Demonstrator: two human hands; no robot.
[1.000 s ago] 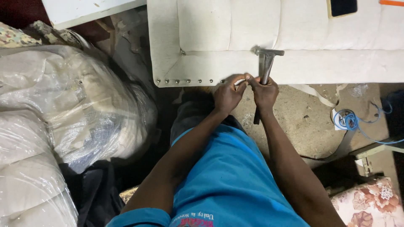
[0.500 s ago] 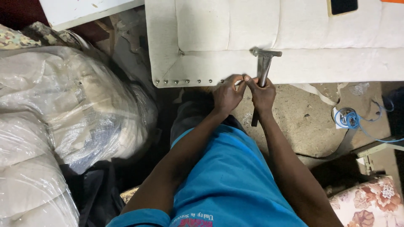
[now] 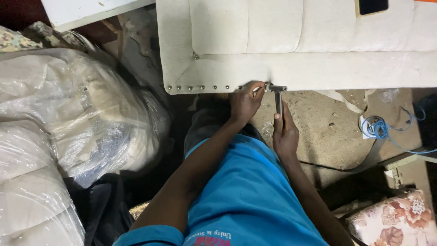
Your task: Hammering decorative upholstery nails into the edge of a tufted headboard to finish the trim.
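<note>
Head view showed the right hand [image 3: 286, 134] closed around the handle of a small metal tack hammer [image 3: 277, 96], its head against the lower edge of the cream upholstered panel [image 3: 318, 68]. The left hand [image 3: 246, 101] pinched something too small to tell there, beside the row of round metal studs [image 3: 202, 87].

Both bare forearms reach forward from short blue sleeves, the left arm angling in from the lower left and the right arm running up more steeply on the other side. The left hand [image 3: 246, 101] is bent at the wrist with its knuckles up and its fingertips [image 3: 257, 87] pinched together at the far end. The right hand [image 3: 285, 132] sits nearer the body and just beside the left, back of the hand showing, fingers curled closed in a fist with the thumb laid straight along the top.
</note>
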